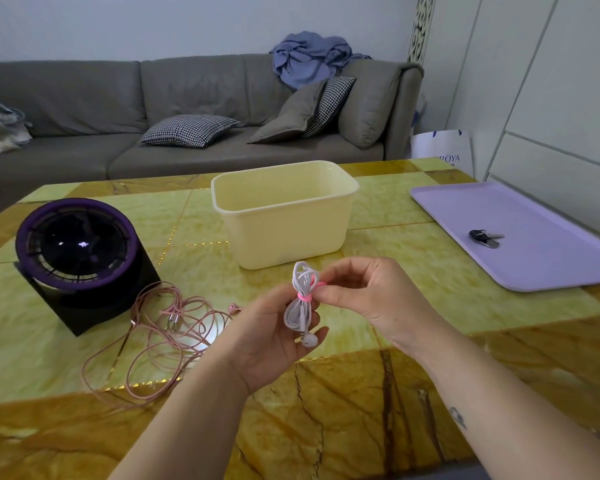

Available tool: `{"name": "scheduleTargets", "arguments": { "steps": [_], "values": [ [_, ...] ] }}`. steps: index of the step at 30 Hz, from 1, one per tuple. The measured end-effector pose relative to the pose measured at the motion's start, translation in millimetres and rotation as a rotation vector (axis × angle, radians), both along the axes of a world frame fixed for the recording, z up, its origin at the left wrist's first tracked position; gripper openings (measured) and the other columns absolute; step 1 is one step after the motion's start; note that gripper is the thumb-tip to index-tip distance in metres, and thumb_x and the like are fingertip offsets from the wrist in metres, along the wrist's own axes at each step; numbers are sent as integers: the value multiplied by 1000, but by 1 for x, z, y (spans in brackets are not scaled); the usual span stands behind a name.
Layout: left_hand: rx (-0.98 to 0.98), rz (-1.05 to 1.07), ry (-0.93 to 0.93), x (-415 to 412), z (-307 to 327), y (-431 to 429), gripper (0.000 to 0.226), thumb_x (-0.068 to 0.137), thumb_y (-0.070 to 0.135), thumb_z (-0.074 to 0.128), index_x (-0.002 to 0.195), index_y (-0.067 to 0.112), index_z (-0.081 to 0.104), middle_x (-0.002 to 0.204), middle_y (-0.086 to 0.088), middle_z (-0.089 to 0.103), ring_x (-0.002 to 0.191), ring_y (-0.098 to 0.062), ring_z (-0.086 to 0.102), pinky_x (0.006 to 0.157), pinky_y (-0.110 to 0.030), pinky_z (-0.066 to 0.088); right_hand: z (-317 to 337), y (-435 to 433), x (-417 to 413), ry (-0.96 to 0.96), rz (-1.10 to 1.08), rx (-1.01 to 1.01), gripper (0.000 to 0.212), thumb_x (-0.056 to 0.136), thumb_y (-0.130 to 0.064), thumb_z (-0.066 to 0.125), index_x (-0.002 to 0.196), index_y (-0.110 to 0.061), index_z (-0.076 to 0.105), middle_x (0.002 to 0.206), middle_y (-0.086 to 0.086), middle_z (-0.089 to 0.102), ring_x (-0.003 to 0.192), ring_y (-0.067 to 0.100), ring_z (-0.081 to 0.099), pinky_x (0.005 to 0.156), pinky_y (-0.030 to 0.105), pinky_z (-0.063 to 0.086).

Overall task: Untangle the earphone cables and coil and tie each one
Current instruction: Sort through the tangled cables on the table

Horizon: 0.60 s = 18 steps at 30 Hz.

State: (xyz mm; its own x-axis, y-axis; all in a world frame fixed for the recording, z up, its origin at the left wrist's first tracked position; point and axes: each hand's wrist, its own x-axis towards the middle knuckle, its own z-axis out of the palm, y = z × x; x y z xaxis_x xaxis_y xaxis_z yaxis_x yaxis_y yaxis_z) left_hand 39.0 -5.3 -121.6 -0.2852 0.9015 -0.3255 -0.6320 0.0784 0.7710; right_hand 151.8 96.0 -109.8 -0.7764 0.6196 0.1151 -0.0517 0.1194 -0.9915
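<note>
Right at the fingertips [327,289]: our right hand [368,299] has thumb and forefinger pinching the loose end of one pink tie [305,298], which is wrapped around the waist of the white earphone coil [300,303]. The other right fingers are loosely curled and touch nothing. Our left hand [271,336] sits at 8 o'clock from the right one, palm up, fingers curled round the lower half of that coil, so the bundle hangs between both hands above the table [378,410]. One white earbud [311,341] pokes out the bottom with the jack plug just beside it; we can't spot the second bud.

That's one set bundled. The second set, the pink earphone cable [153,344], lies loose on the tabletop at 9 o'clock from the hands, in sprawling loops, no tie on it, with one pink bud showing near the left hand.

Further out: one cream plastic bin [284,216] at 12 o'clock, one black-and-purple round fan-looking thing [80,251] at 10 o'clock touching the pink loops, and one lilac tray [551,258] at 2 o'clock with one bunch of keys [485,238] on it. Behind the table there's one grey sofa [84,98] with three cushions and one blue cloth [312,57] heaped on its back.
</note>
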Motion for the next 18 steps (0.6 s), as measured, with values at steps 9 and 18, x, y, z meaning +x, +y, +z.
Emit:
{"name": "scheduleTargets", "arguments": {
  "steps": [9, 18],
  "values": [
    [138, 19, 476, -6, -5, 2, 32, 79, 14, 54, 108, 14, 66, 100, -4, 69, 98, -16, 63, 95, -37, 47, -2, 6, -1, -7, -147, 11, 8, 73, -2, 76, 79, -5, 71, 77, 4, 74, 72, 11, 69, 71, 21, 56],
    [183, 97, 419, -2, -7, 3, 38, 76, 24, 59, 108, 3, 59, 99, -12, 71, 91, -20, 68, 90, -32, 53, -3, 5, -2, -22, -92, 51, 28, 81, -14, 71, 107, -19, 63, 81, 5, 73, 73, 14, 70, 71, 22, 55]
  ]
}}
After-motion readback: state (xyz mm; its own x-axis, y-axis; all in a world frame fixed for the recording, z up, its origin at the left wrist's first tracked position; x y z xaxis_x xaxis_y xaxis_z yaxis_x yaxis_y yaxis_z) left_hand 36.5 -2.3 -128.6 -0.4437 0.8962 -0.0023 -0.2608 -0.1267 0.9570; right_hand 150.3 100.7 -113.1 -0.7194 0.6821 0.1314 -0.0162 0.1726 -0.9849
